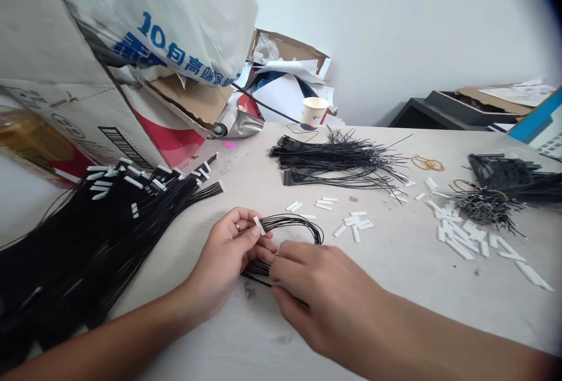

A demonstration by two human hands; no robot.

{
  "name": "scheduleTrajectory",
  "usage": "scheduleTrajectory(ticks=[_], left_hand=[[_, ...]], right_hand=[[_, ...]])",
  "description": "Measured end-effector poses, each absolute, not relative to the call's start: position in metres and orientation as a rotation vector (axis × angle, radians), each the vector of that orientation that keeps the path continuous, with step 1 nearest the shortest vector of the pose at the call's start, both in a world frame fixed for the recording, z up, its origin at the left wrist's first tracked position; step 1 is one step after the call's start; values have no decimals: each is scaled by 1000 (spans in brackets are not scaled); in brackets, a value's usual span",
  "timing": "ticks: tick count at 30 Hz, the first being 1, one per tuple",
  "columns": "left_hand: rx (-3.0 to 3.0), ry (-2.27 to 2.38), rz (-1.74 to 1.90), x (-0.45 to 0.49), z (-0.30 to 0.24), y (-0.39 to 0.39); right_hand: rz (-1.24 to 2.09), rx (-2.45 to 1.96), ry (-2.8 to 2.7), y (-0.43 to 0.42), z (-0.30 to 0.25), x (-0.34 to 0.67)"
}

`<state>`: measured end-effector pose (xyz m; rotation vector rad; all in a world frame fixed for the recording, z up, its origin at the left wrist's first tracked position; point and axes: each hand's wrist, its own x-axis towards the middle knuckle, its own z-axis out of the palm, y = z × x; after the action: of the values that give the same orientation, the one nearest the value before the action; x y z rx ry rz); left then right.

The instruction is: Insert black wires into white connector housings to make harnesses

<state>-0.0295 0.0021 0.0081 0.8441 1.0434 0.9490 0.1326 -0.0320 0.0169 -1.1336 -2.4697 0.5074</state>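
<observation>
Black wires [290, 220], looped over the worktop [219, 346]; white connector [259, 226] pinched in left hand's grip [228, 252]; wires gathered in right hand's grip [322, 287]. Connector best kept steady, wires untwisted.

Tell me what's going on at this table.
A person is handling a looped bundle of black wires with both hands. The left hand holds the white connector at one end, while the right hand is at the lower part of the loop, its fingertips mostly hidden. A dark cable heap lies to the left, a wire pile farther back, and loose white pieces to the right.
</observation>
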Motion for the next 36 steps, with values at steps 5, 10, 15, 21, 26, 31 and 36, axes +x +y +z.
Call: scheduleTrajectory(ticks=[5, 10, 15, 21, 26, 31, 36], left_hand=[[810, 1054, 943, -31, 10, 1], [804, 1025, 925, -32, 8, 3], [803, 1018, 939, -32, 6, 4], [804, 1017, 939, -32, 5, 3], [820, 1025, 943, -34, 4, 3], [843, 1025, 904, -36, 2, 5], [845, 1019, 896, -35, 1, 5]], right_hand=[[546, -1275, -2593, -37, 0, 125], [689, -1302, -2563, -33, 4, 126], [716, -1303, -2547, -34, 6, 125], [923, -1302, -2448, -35, 22, 132], [1984, -1040, -2288, -11, 56, 169], [2125, -624, -2044, 11, 72, 206], [1654, -530, -1959, 19, 69, 216]])
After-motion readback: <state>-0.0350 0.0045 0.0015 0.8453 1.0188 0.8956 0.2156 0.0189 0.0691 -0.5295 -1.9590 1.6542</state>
